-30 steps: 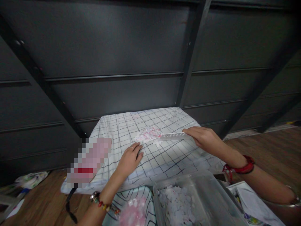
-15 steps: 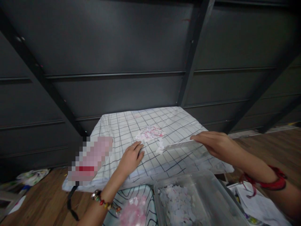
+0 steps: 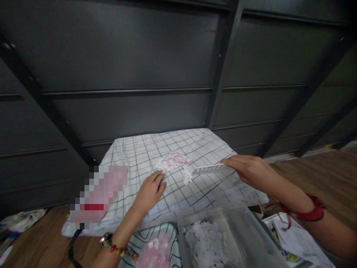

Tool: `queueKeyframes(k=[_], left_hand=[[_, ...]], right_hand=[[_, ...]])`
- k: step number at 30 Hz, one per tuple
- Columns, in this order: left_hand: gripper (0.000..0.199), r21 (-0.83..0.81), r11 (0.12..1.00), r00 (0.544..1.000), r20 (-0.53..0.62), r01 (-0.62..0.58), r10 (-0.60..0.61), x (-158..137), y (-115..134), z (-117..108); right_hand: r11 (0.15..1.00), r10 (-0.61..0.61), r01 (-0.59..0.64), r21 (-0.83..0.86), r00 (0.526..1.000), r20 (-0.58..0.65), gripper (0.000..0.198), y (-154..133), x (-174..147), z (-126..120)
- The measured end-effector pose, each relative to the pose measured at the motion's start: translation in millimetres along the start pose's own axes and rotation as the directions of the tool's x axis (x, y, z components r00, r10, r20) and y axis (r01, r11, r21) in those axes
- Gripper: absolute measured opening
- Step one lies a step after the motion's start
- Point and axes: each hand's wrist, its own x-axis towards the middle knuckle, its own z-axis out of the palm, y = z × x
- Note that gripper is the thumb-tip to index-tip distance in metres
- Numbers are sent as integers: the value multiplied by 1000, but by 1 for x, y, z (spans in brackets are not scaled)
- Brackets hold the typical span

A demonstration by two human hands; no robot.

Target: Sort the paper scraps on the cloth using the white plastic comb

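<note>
Because the right hand [image 3: 237,167] pinches the strip [image 3: 209,169] at one end, its far end reaches the scraps [image 3: 187,177]; left hand [image 3: 150,187] lies open, probably steadying the cloth [image 3: 206,191]

The white strip [image 3: 209,169], with a row of slots, extends toward the right edge of the surface [image 3: 178,191]; its inner end meets white pieces [image 3: 187,176]. A loose pink-and-white pile [image 3: 174,160] lies nearer the far edge.
</note>
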Motion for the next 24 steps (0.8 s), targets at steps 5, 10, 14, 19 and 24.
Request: queueKeyframes(k=[5,10,14,19,24], left_hand=[[31,11,1000,1000,8,3,-3,0,0,0],[30,13,1000,1000,2,3,-3,0,1,-1],[30,23,1000,1000,4,4,-4,0,1,-1],[31,12,1000,1000,6,-2,2,0,0,-1],[30,-3,1000,1000,-1,-3,3,0,1,-2]], right_hand=[[998,62,-62,1,998,-1,46,6,-7,3],[996,82,-83,24,996,37,45,4,-7,4],[997,58,-58,40,998,16,43,3,-4,2],[996,49,-50,72,999,25,44,2,-4,1],[989,45,-47,143,999,15,42,-2,-7,-3]])
